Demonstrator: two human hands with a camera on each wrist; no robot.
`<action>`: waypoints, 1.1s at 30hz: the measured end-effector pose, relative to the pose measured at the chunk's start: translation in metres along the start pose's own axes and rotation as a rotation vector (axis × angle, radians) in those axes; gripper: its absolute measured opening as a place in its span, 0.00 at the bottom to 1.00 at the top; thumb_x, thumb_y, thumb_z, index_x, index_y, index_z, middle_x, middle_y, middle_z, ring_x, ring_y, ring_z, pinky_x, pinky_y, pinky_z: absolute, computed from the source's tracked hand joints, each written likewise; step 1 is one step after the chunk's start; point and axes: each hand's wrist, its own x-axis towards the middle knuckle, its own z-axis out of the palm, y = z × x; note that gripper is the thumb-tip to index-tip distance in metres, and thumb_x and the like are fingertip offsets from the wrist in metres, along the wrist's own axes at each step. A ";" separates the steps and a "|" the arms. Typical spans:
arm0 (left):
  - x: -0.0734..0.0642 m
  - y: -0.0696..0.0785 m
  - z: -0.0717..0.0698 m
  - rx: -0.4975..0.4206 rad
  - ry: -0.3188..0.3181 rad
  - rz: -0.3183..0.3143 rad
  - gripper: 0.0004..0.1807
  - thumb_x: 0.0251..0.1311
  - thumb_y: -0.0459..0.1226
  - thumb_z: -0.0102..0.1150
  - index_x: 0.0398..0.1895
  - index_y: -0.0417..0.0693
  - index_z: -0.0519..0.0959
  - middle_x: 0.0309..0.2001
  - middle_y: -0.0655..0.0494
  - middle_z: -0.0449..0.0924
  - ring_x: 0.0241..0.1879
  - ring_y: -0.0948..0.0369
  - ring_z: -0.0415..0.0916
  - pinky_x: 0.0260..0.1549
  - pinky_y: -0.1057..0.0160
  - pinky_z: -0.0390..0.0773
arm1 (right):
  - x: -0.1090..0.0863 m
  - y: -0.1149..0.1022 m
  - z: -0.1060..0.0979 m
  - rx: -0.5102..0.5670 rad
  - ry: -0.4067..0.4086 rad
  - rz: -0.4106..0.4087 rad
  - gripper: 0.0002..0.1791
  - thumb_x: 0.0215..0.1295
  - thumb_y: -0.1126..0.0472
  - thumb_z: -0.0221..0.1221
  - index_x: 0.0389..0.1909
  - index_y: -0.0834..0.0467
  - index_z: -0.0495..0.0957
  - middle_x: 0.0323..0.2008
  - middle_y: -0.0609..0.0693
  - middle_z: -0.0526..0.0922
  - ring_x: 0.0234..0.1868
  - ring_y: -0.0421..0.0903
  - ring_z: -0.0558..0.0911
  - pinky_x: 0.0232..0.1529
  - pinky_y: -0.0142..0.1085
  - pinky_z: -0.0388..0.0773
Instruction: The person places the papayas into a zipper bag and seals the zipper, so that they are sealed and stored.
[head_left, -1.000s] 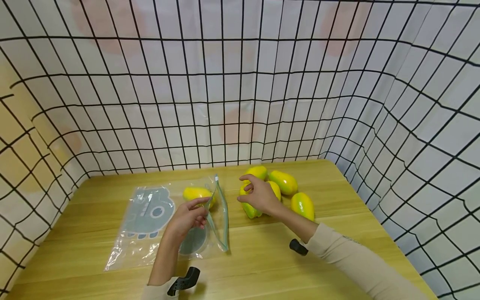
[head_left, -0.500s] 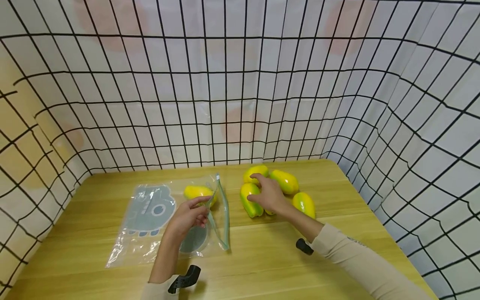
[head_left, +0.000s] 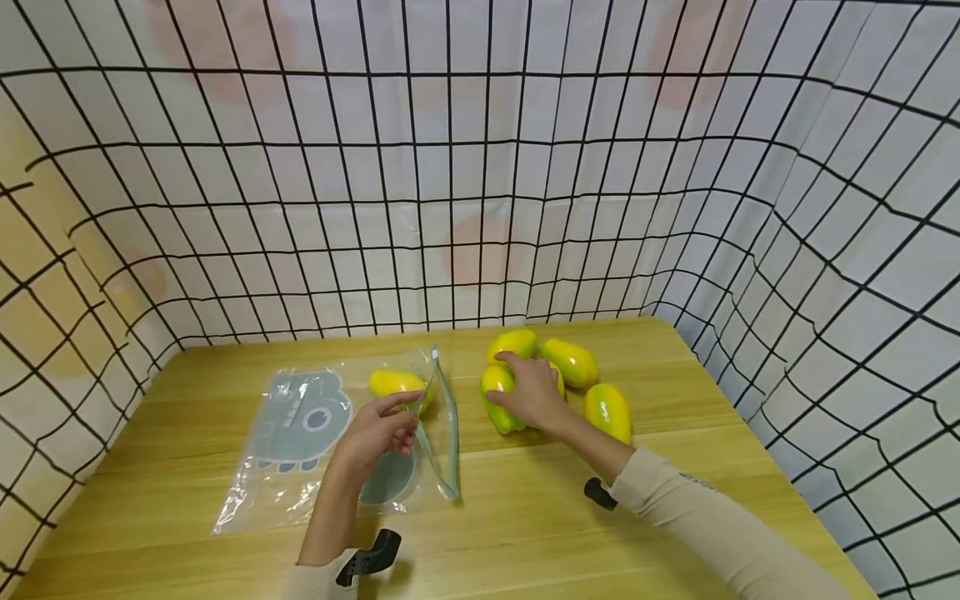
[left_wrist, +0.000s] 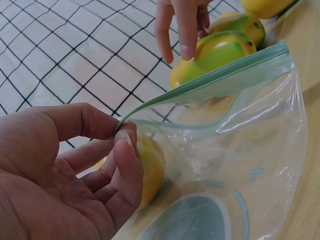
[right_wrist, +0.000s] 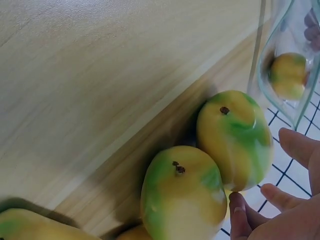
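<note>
My left hand (head_left: 375, 437) pinches the green zip edge (left_wrist: 210, 80) of a clear plastic zip bag (head_left: 300, 504), keeping its mouth parted. Inside the bag, near the mouth, lies a yellow mango (head_left: 392, 383). Over a cluster of yellow-green mangoes on the right, my right hand (head_left: 531, 392) hovers with thumb and fingers spread. The nearest mango (head_left: 497, 408) sits just under that thumb. In the right wrist view, the fingertips are right at the side of a mango (right_wrist: 235, 140), with another mango (right_wrist: 182, 195) beside it.
More mangoes lie behind and to the right, including a far mango (head_left: 512, 343), a mango (head_left: 572, 363) at the back right and a mango (head_left: 609, 412) nearest the right sleeve. A wooden table (head_left: 510, 533) carries everything. Black grid netting (head_left: 465, 200) stands around its back and sides.
My right hand shifts right, then slightly back left and lower over the nearest mangoes. The left hand stays at the bag's edge. The view has tilted slightly.
</note>
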 end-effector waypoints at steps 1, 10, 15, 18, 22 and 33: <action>0.000 0.000 0.000 -0.001 0.001 0.000 0.26 0.65 0.28 0.55 0.68 0.38 0.73 0.24 0.53 0.76 0.22 0.61 0.73 0.22 0.69 0.79 | 0.000 -0.001 0.001 -0.002 0.000 0.000 0.36 0.60 0.50 0.71 0.68 0.54 0.73 0.61 0.60 0.80 0.64 0.68 0.71 0.62 0.60 0.65; 0.000 0.001 0.000 -0.001 0.000 0.003 0.27 0.65 0.28 0.55 0.68 0.38 0.73 0.25 0.53 0.76 0.22 0.61 0.73 0.23 0.69 0.79 | 0.001 0.000 0.007 -0.017 0.003 -0.022 0.36 0.59 0.50 0.71 0.68 0.54 0.73 0.62 0.60 0.79 0.64 0.66 0.71 0.59 0.58 0.66; 0.000 0.000 -0.001 -0.001 -0.001 0.004 0.26 0.65 0.28 0.55 0.68 0.38 0.72 0.25 0.52 0.76 0.22 0.61 0.72 0.22 0.69 0.79 | 0.001 -0.001 0.011 -0.028 -0.005 -0.030 0.36 0.59 0.50 0.71 0.68 0.54 0.73 0.62 0.61 0.78 0.65 0.66 0.71 0.61 0.60 0.66; 0.000 0.000 -0.001 0.001 0.002 0.005 0.26 0.65 0.28 0.55 0.68 0.38 0.73 0.25 0.52 0.76 0.22 0.61 0.72 0.22 0.69 0.79 | 0.000 -0.003 0.012 -0.026 -0.009 -0.030 0.36 0.58 0.50 0.72 0.68 0.54 0.73 0.62 0.61 0.78 0.64 0.66 0.72 0.62 0.60 0.66; 0.000 0.000 -0.001 0.006 0.002 0.008 0.26 0.65 0.29 0.55 0.68 0.38 0.73 0.25 0.52 0.76 0.22 0.61 0.72 0.23 0.69 0.79 | -0.001 -0.006 0.012 -0.026 -0.018 -0.030 0.36 0.58 0.50 0.72 0.67 0.54 0.74 0.61 0.61 0.79 0.63 0.65 0.74 0.62 0.61 0.67; 0.001 -0.001 0.000 0.010 0.013 0.003 0.26 0.65 0.29 0.55 0.68 0.38 0.73 0.26 0.52 0.76 0.22 0.61 0.73 0.23 0.69 0.79 | -0.003 -0.011 0.013 -0.080 -0.061 -0.038 0.36 0.57 0.49 0.73 0.66 0.53 0.74 0.59 0.58 0.82 0.58 0.62 0.77 0.56 0.56 0.70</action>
